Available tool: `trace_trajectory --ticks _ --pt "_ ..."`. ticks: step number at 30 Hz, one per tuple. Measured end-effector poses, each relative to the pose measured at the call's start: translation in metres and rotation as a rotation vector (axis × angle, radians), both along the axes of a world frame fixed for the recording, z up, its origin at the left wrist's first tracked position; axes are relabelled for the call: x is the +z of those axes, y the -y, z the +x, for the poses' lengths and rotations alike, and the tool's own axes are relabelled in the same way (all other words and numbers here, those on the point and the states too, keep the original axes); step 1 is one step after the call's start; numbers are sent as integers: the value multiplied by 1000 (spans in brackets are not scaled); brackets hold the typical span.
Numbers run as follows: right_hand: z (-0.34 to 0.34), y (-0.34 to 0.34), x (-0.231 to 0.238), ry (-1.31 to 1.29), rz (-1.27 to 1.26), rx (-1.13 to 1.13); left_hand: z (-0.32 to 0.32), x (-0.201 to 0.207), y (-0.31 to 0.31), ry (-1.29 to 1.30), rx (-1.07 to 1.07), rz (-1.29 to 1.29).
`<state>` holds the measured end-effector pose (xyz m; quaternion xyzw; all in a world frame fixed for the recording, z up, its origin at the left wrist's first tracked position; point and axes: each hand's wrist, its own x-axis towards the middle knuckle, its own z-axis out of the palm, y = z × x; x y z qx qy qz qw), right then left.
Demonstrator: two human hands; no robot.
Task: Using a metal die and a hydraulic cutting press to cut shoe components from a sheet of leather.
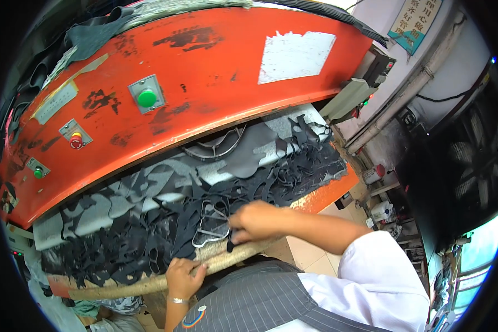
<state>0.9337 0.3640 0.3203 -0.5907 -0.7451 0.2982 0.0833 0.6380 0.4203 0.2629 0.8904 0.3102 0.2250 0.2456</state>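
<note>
My right hand (255, 222) is closed, fingers pointing left, over the front of the press table. Below its fingertips hangs a small black piece of sheet material (231, 242), pinched in them. Just left of these fingers a metal cutting die (211, 240), an open outline with inner bars, lies among dark scraps. My left hand (185, 278) is at the rolled beige front edge (227, 259), fingers curled and thumb pointing right; what it holds, if anything, is hidden. Farther back, a curved metal die (218, 154) sits on a dark grey sheet (249, 160), partly under the press head.
The orange press head (216, 72) spans the far side, carrying green buttons (147, 98) and a red knob (76, 140). Tangled black offcuts (122, 249) cover the table front. Cut-out sheet remnants lie on the pale cutting board (50, 235). A dark fan (467, 149) stands right.
</note>
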Motion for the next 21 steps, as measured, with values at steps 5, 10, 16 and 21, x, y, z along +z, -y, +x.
trace_trajectory --ticks 5,10,16,21 --pt "79 -123 -11 301 442 -180 34 22 -18 106 77 -324" --pt "98 -182 -29 379 268 -209 84 35 -39 186 102 -480" --pt "108 -164 -25 121 679 -157 117 15 -61 883 333 -1336" --pt "97 -111 42 -214 878 378 131 23 -77 990 135 -1771"
